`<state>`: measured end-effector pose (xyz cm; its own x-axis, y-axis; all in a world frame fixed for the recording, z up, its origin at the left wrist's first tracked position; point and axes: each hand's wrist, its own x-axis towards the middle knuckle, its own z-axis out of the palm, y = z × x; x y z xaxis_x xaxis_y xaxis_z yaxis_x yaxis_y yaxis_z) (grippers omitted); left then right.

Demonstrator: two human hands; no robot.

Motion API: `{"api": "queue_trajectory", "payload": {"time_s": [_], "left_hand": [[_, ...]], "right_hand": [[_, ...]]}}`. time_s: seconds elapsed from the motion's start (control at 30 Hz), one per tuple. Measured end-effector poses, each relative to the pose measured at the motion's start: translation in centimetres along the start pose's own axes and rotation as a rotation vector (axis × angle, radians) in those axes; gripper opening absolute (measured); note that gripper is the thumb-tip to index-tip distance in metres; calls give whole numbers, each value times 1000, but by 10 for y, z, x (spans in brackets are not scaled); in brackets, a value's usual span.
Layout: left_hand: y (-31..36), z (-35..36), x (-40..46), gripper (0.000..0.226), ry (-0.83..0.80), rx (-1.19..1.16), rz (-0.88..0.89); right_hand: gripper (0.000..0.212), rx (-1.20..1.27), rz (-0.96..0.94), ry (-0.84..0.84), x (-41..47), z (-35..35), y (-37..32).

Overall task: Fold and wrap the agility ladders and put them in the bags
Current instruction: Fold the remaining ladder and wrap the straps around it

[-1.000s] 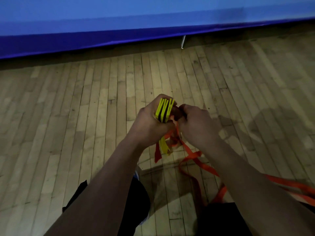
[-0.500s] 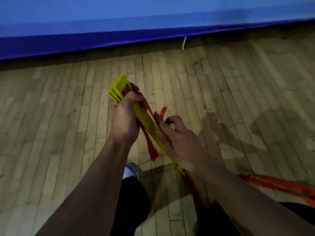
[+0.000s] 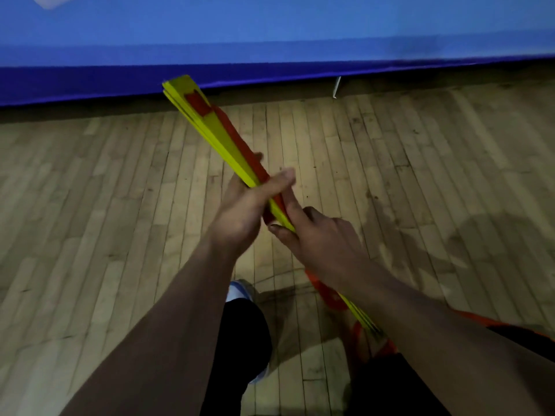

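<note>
Above the wooden floor, near its far edge by the blue wall pad, a bundle of yellow rungs with orange straps is gripped slantwise by the left hand; lower down it is pinched by the right hand.

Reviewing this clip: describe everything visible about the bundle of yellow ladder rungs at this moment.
The bundle of yellow rungs is a stack of flat, plastic-looking slats, edges roughly aligned, held above the wooden floor and slanting from upper left, near the blue wall pad, down toward the lower right. An orange strap runs along its top face, and more strap trails off at the lower end. The left hand grips its middle; the right hand holds it just below.
</note>
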<state>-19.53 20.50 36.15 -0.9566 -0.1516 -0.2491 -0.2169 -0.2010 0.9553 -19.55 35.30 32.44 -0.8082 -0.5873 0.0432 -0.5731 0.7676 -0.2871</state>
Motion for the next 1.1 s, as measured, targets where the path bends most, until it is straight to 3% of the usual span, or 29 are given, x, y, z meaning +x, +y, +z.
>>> {"api": "queue_trajectory", "payload": {"time_s": [0.07,0.1,0.23,0.4,0.57,0.7,0.83,0.9,1.03,1.1], "left_hand": [[-1,8,-10,16,76,-104,4],[5,13,-17,3,112,-187,6],[43,11,-39,13,228,-502,54],[79,4,-68,12,336,-619,171],[69,30,-113,22,381,-723,36],[104,7,-127,15,415,-754,146],[96,30,-151,18,306,-740,108],[89,47,-161,16,343,-762,58],[99,35,-162,19,394,-737,141],[107,28,-163,21,385,-687,209]], "right_hand": [[77,-6,-35,105,-4,-4,-8],[77,23,-52,150,-8,-7,-13],[81,13,-73,124,-39,-13,-22],[68,-205,-157,328,-55,-44,-29],[70,-272,-277,375,-66,-89,-54],[74,-325,-324,222,-96,-100,-38],[66,-395,-328,305,-94,-117,-51],[69,-439,-345,335,-96,-127,-68],[83,-336,-384,137,-109,-157,-79],[76,-326,-448,283,-108,-162,-71]]}}
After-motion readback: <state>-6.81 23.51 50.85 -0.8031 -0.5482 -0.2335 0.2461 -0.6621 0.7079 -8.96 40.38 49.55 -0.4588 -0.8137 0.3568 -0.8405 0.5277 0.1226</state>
